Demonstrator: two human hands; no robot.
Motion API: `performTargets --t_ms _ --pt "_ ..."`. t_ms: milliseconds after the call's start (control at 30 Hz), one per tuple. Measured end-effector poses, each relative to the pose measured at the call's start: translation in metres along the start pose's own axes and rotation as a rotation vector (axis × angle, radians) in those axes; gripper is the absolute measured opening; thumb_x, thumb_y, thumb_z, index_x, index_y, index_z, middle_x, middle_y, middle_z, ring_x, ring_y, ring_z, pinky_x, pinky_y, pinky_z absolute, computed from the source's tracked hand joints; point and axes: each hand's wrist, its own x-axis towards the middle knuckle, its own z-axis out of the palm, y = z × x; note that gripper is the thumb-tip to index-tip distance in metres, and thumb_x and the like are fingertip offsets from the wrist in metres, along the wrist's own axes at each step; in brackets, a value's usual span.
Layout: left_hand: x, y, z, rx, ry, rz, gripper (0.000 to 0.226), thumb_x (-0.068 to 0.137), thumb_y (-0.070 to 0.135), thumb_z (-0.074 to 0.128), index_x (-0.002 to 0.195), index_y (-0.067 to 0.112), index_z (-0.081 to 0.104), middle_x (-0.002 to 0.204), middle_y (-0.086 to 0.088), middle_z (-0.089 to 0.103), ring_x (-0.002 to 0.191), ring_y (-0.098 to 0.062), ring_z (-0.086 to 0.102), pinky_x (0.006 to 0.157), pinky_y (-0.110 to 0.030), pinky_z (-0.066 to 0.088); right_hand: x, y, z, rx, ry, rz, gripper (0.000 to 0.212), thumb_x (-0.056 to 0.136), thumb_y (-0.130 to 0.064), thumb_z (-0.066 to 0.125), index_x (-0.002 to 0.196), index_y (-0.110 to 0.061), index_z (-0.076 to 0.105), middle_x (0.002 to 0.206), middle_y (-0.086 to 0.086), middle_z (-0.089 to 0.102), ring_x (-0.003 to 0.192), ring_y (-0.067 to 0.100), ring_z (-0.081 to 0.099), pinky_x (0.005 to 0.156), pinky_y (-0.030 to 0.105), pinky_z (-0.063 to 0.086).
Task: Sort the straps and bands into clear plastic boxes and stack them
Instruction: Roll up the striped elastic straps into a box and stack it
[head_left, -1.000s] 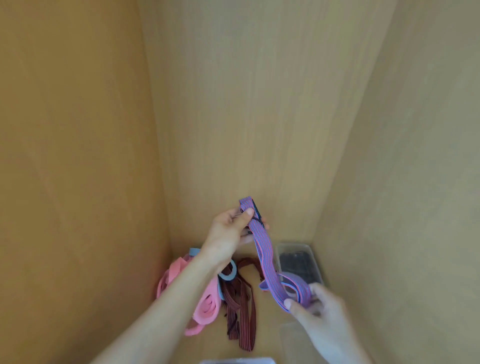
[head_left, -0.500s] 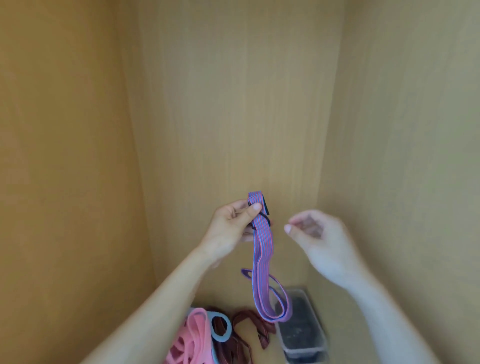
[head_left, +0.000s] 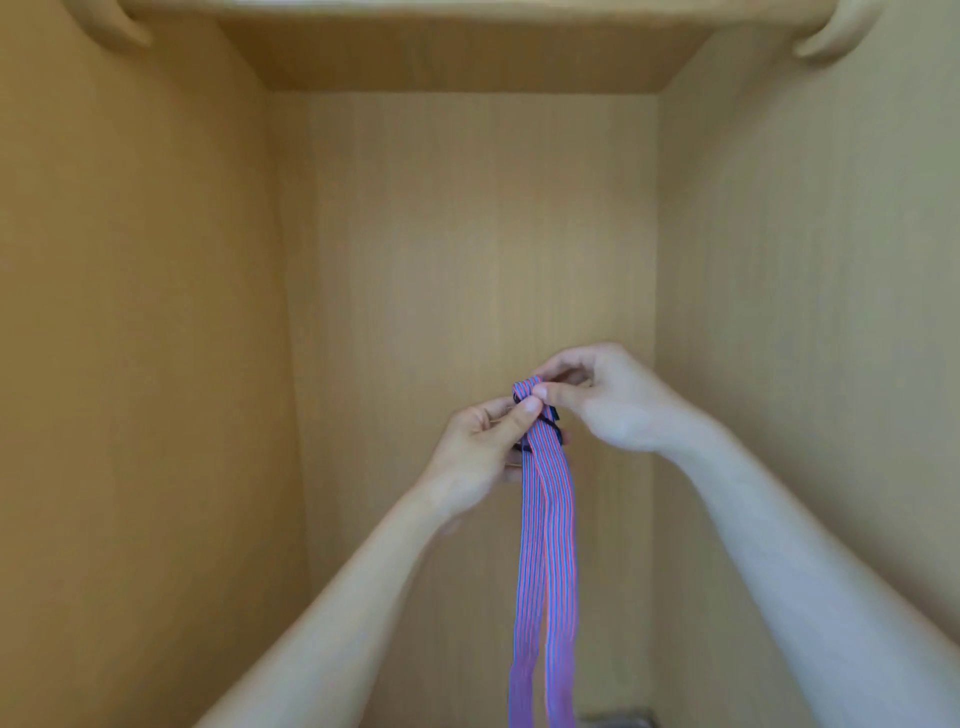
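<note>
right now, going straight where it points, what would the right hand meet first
The right hand pinches the top of the striped strap; pushing on leftward, it would probably meet the left hand next, though depth is unclear.

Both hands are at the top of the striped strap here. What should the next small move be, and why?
Probably start folding the strap down from the top. The left hand and right hand both pinch its upper end by the black buckle, and two long lengths hang loose past the picture's bottom edge, likely too long to box unfolded.
</note>
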Motion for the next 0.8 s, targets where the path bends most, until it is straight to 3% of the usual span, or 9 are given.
performTargets --t_ms 67,167,267,467,667,800 --pt "0.006 0.009 -0.002 -0.049 -0.009 0.002 0.039 0.103 0.027 0.052 0.120 -0.008 0.060 0.111 -0.025 0.072 0.100 -0.042 0.071 0.085 -0.041 0.060 0.007 -0.007 0.001 0.035 0.051 0.008 0.014 0.096 -0.005 0.064 0.086 -0.014 0.068 0.073 0.002 0.064 0.056 -0.001 0.059 0.051 0.009 0.044" --pt "0.005 0.019 -0.006 -0.092 -0.079 -0.038 0.038 0.098 0.016 0.058 0.125 -0.011 0.058 0.113 -0.025 0.070 0.105 -0.037 0.068 0.092 -0.041 0.057 0.009 -0.015 0.002 0.096 0.151 0.007 0.005 0.095 -0.006 0.065 0.093 -0.009 0.067 0.078 0.010 0.066 0.059 0.009 0.059 0.048 0.014 0.046" --pt "-0.002 0.020 -0.012 -0.013 -0.150 -0.087 0.025 0.100 0.012 0.055 0.118 -0.005 0.060 0.110 -0.024 0.070 0.105 -0.041 0.067 0.096 -0.049 0.055 0.005 -0.017 0.008 0.154 0.212 -0.017 0.012 0.094 -0.006 0.065 0.092 -0.017 0.067 0.083 0.008 0.070 0.063 0.008 0.060 0.056 0.015 0.049" --pt "-0.005 0.010 -0.013 -0.008 -0.078 -0.104 0.014 0.108 0.009 0.039 0.109 0.005 0.052 0.074 -0.007 0.068 0.063 -0.019 0.069 0.070 -0.032 0.058 0.000 -0.005 0.024 0.255 0.204 -0.071 0.024 0.090 -0.001 0.070 0.086 -0.024 0.065 0.079 -0.005 0.069 0.067 0.002 0.062 0.068 0.014 0.049" --pt "-0.005 0.006 -0.008 -0.031 -0.039 -0.101 0.023 0.108 0.011 0.037 0.109 0.000 0.057 0.068 -0.006 0.056 0.056 -0.019 0.055 0.072 -0.038 0.050 0.003 0.001 0.025 0.337 0.246 -0.030 0.022 0.091 0.000 0.069 0.087 -0.021 0.066 0.080 0.002 0.070 0.068 0.009 0.063 0.077 0.027 0.054" --pt "-0.009 0.007 -0.003 -0.131 -0.039 -0.082 0.020 0.106 0.005 0.038 0.114 -0.004 0.054 0.069 -0.007 0.055 0.056 -0.018 0.053 0.067 -0.032 0.051 0.003 0.002 0.025 0.363 0.272 -0.032 0.020 0.092 0.002 0.066 0.090 -0.017 0.068 0.080 0.002 0.071 0.065 0.003 0.064 0.071 0.019 0.053"
